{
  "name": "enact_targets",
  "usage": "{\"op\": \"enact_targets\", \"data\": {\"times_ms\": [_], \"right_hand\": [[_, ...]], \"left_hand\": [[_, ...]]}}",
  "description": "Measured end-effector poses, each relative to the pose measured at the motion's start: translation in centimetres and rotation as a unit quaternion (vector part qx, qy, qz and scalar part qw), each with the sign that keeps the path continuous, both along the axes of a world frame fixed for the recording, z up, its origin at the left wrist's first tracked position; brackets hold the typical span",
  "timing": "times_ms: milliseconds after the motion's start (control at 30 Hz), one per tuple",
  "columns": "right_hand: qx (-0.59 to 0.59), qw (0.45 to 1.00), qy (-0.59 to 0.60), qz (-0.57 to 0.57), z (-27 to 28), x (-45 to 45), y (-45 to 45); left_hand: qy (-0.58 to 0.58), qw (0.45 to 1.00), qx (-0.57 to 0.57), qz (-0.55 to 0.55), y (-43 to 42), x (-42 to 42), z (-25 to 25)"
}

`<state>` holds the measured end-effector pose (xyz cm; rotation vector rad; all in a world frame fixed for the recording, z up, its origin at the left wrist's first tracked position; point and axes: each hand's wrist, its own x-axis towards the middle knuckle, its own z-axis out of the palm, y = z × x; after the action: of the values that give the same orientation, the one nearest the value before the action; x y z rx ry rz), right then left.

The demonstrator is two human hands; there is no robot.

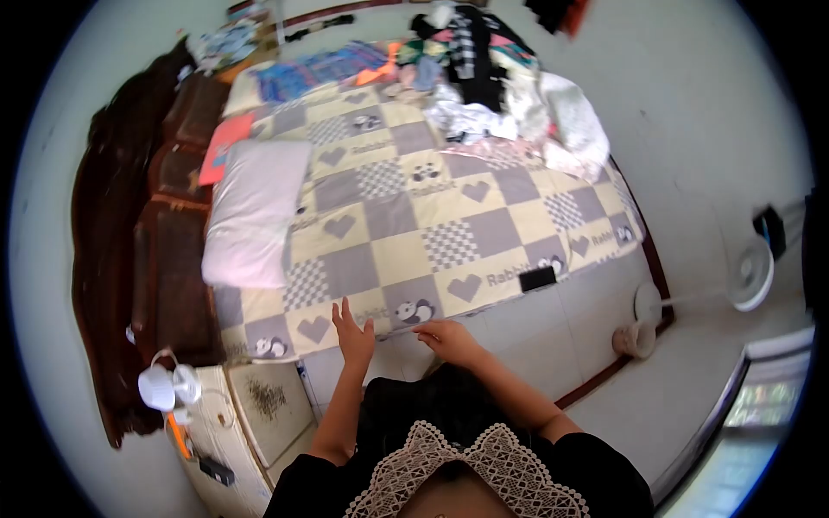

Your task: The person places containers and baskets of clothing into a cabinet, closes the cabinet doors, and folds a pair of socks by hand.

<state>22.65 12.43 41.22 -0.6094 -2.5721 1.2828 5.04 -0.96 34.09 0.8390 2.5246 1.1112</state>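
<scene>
My left hand (352,335) is raised in front of the near edge of the bed, fingers apart, with nothing in it. To its right, my right hand (451,340) has its fingers curled with the tips together. Whatever is between them, if anything, is too small to make out. Both hands are nearest to the patterned bedsheet (376,259), which has grey and cream squares, hearts, pandas and the word "Rabbit". I cannot tell whether the right fingertips touch its edge.
A pale pillow (253,211) lies at the left beside the dark wooden headboard (177,259). Mixed clothes (484,86) are heaped at the far side. A black phone-like rectangle (537,279) rests on the near edge. A bedside cabinet (268,406) and a white standing fan (749,274) flank me.
</scene>
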Motion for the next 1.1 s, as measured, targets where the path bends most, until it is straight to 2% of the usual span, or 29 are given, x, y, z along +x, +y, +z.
{"op": "enact_targets", "data": {"times_ms": [100,167,200,333,433,567,733,933,1033,1100], "right_hand": [[-0.022,0.996,0.008,-0.087,-0.4,5.9,4.9],[-0.068,0.979,0.017,-0.193,-1.1,9.6,7.5],[-0.141,0.958,0.002,-0.250,-0.5,11.2,8.4],[-0.168,0.918,0.026,-0.359,0.4,15.6,11.3],[-0.198,0.883,0.060,-0.421,1.1,17.3,12.0],[-0.238,0.836,0.063,-0.491,0.1,19.5,12.5],[-0.183,0.798,0.077,-0.570,-0.1,23.7,14.1],[-0.196,0.730,0.103,-0.646,-1.7,28.4,16.3],[-0.239,0.718,0.118,-0.643,-2.9,31.5,18.0],[-0.238,0.731,0.128,-0.627,-3.0,34.8,19.6]], "left_hand": [[0.004,0.997,-0.008,-0.080,6.9,3.4,-1.1],[0.015,0.989,0.018,-0.147,11.2,5.9,-2.3],[-0.051,0.982,0.054,-0.172,13.2,7.4,-1.6],[-0.060,0.955,-0.002,-0.291,20.0,12.3,1.1],[-0.041,0.932,-0.014,-0.360,23.7,14.6,0.7],[-0.033,0.894,-0.038,-0.446,28.2,16.3,-0.5],[-0.024,0.848,-0.064,-0.525,34.5,19.9,-0.9],[-0.016,0.803,-0.105,-0.586,40.4,26.2,-0.9],[0.030,0.789,-0.043,-0.613,43.5,30.6,-2.3],[-0.034,0.787,-0.085,-0.610,45.4,34.3,-1.8]]}}
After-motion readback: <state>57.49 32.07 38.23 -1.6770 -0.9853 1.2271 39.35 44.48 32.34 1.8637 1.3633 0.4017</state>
